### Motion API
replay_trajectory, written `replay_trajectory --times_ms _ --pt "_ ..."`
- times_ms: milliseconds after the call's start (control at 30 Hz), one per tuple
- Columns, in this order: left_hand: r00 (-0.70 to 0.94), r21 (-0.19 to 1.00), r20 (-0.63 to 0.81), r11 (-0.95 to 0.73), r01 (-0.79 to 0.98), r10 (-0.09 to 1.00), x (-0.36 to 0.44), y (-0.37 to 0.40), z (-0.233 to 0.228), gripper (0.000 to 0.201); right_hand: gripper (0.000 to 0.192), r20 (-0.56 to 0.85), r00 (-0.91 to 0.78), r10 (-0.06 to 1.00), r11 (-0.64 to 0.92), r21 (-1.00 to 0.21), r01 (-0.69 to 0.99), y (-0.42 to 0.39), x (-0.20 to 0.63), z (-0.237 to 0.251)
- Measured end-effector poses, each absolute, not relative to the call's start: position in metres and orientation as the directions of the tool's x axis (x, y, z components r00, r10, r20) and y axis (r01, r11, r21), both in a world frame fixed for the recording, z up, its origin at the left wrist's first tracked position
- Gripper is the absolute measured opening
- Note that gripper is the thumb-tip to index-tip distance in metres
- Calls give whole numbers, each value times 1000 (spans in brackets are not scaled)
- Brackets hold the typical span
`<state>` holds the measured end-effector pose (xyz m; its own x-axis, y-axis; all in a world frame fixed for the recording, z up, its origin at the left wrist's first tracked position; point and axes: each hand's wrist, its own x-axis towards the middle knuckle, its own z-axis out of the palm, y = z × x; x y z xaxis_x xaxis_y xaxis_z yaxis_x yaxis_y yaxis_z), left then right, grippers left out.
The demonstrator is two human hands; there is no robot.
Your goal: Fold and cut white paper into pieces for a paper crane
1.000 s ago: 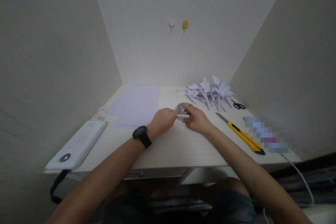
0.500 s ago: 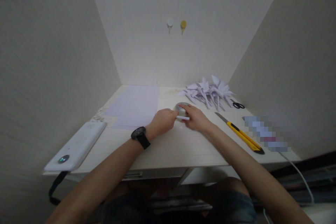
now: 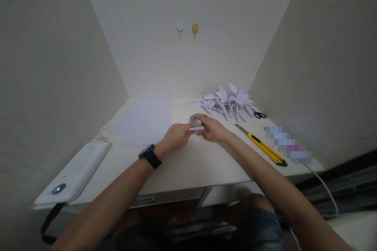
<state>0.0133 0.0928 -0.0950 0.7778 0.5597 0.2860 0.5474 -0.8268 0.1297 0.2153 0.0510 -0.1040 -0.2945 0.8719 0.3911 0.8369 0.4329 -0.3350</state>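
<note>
Left hand and right hand meet at desk centre. Both fingers curled, pinching a small white paper strip between them, the strip lying level. Roll of clear tape sits just behind the strip at 12 o'clock, touching the right fingertips. Folded paper cranes at 1 o'clock; yellow utility knife at 3 o'clock; paper sheets at 10 o'clock.

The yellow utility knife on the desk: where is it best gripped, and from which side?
Grip the utility knife on its yellow handle, toward the black end nearest the desk edge. Come from above or the near side: it lies flat, and its bare blade points away toward the scissors, so the handle is probably the safe part.
</note>
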Motion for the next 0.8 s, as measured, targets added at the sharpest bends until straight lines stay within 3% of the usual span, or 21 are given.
replay_trajectory --times_ms 100,200,300,400,467,633,800 --pt "744 116 282 -791 601 606 12 94 -92 30 72 407 -288 867 440 -354 825 45 219 -101" --pt "734 85 275 -776 624 621 11 93 -87 29 74 489 -289 823 469 -299 831 24 238 -97" --pt "742 59 261 -777 626 617 11 92 -85 28 56 514 -51 856 207 -250 946 -10 273 -95" --pt "754 37 254 -785 618 605 11 93 -86 27 46 391 244 888 -209 -130 969 -45 309 -96" --pt "765 24 266 -798 603 586 11 93 -86 28 45 292 391 873 -390 -64 919 -61 324 -96" --pt "762 -9 310 -799 601 569 12 93 -84 30 46 145 503 852 -509 3 861 -76 330 -97" --pt "732 -7 330 -774 634 596 13 88 -83 31 43 105 535 838 -534 -39 845 -76 326 -96"
